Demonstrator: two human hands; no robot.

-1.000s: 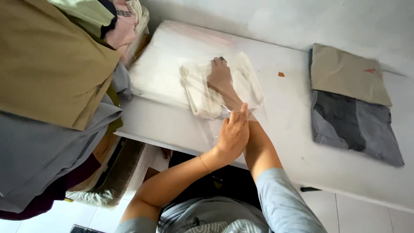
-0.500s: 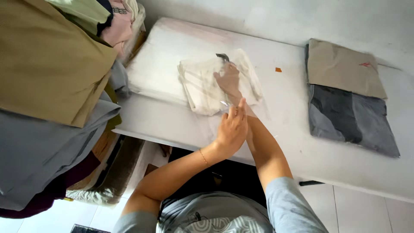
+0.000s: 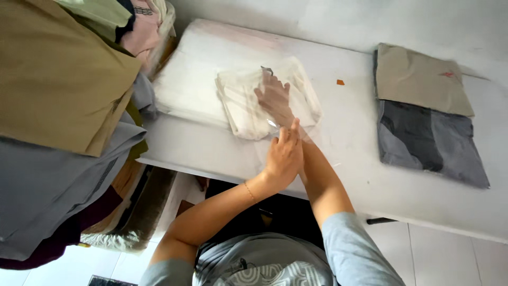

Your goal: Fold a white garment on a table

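White table [image 3: 365,175] against pale wall, seen from above; tiled floor below near edge.

Folded cream cloth [image 3: 246,103]: lying flat near middle-left of table, on top of flat stack of white sheets [image 3: 185,85], partly inside clear plastic bag [image 3: 296,132]. Bag mouth facing the person, film hard to trace against the table.

Right hand [image 3: 273,95]: reaching forward into the bag, resting flat on the cream cloth, fingers extended and slightly spread, seen through the film. Small dark mark just beyond fingertips, kind not discernible.

Left hand [image 3: 286,156]: at bag opening, near table edge, just beside right forearm; fingers held together and pointing forward, thumb side up, seemingly gripping the edge of the film, though exact pinch not clear. Thin bracelet [image 3: 248,191] on wrist.

Sleeves: grey, short, both arms bare from upper arm down.

Right of table, well apart from the hands: folded tan cloth [image 3: 420,79] lying over upper part of folded dark grey cloth [image 3: 428,143], both flat. Small orange scrap [image 3: 340,82] on bare table between cream cloth and that pile.

Left of view: hanging or piled clothes, large olive-brown piece [image 3: 58,79] over grey piece [image 3: 47,185], with pale green and pink items at top corner, dark maroon at bottom.
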